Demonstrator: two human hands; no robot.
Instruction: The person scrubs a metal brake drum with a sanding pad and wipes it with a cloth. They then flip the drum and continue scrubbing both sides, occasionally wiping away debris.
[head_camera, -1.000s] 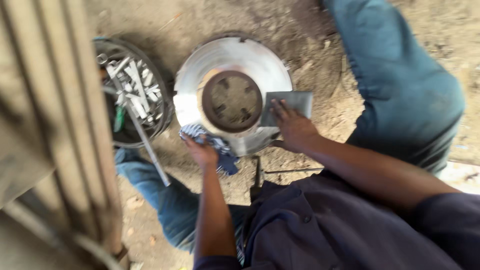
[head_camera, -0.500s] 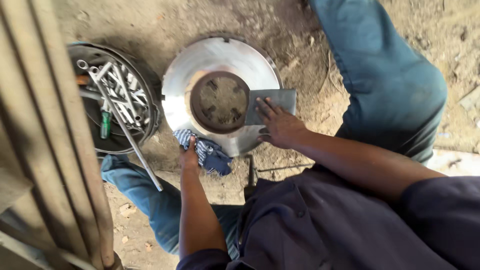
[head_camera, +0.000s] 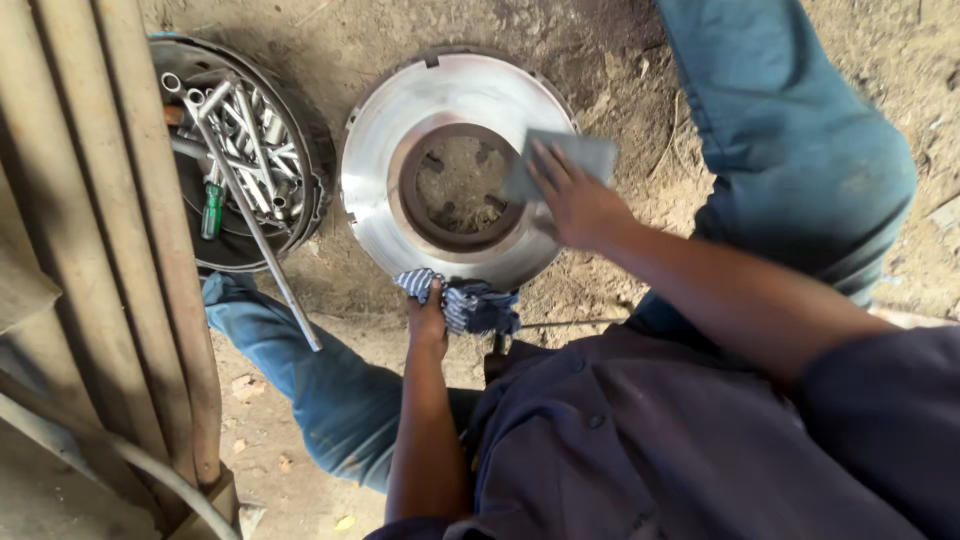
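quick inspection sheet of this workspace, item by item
surface: bare dirt ground, dusty, with small debris.
job's things: round silver metal disc with a rusty centre ring lying flat on the ground; grey abrasive sheet pressed on its right side; blue striped rag at its near rim.
clutter: round dark metal pan holding spanners, sockets and a green-handled screwdriver; a long steel rod sticks out over its edge.
hands: left hand grips the rag; right hand flat on the sheet.
cables: nothing seen.
surroundings: rusty vertical metal bars at left.
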